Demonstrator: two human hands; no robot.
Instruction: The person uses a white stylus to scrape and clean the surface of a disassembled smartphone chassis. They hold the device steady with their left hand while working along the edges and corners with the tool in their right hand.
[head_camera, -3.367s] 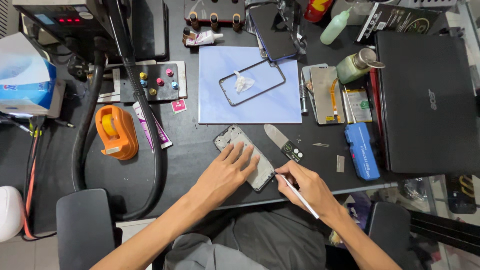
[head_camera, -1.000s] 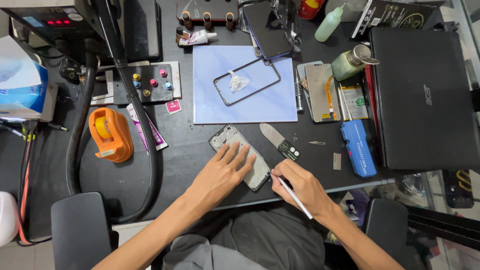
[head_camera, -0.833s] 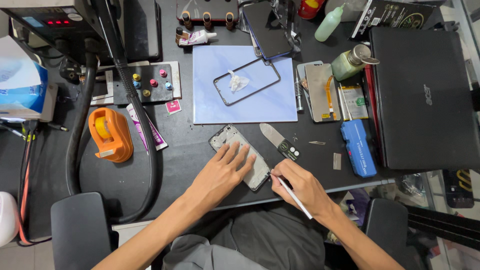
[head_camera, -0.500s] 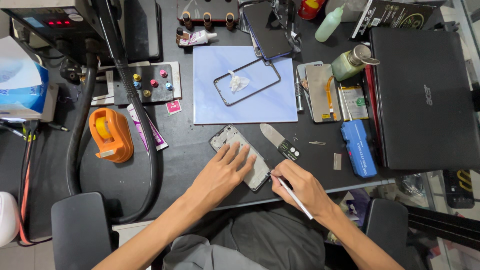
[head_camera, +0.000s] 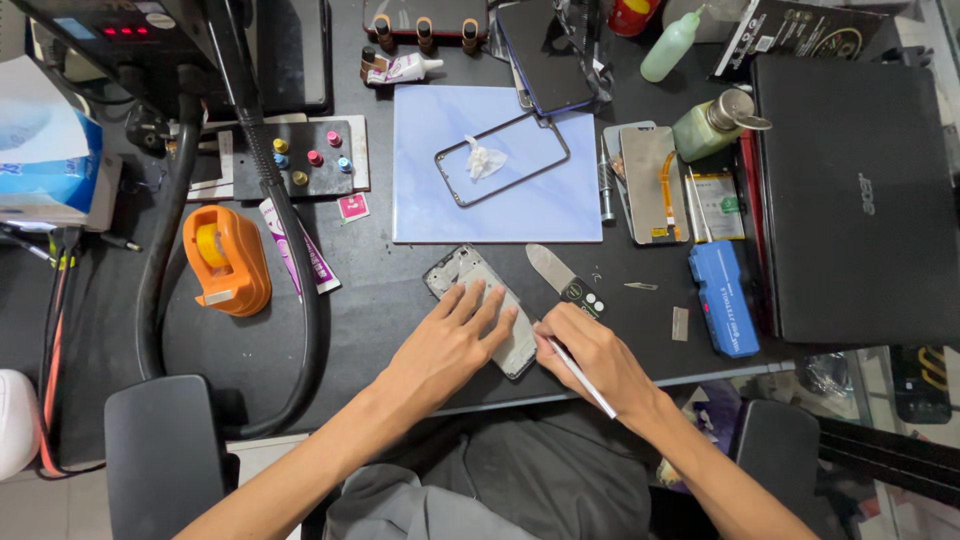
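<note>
Seen from the head camera looking down, the person's left hand lies flat with fingers spread on a grey, opened phone body that rests on the black table, pinning it down rather than closing around it. Just to the right of that hand, the right hand has its grip closed on a thin white pen-like tool, whose tip meets the phone's lower right edge while its tail points back toward the person's lap. Just beyond the right hand lies a flat metal spatula blade with a black handle, and farther right a blue rectangular box sits beside a closed black laptop. Past the phone, away from both hands, a pale blue square work mat carries a bare black phone frame with a crumpled white scrap inside it. Well to the left of the left hand stands an orange tape dispenser, with a thick black hose curving down past it.
</note>
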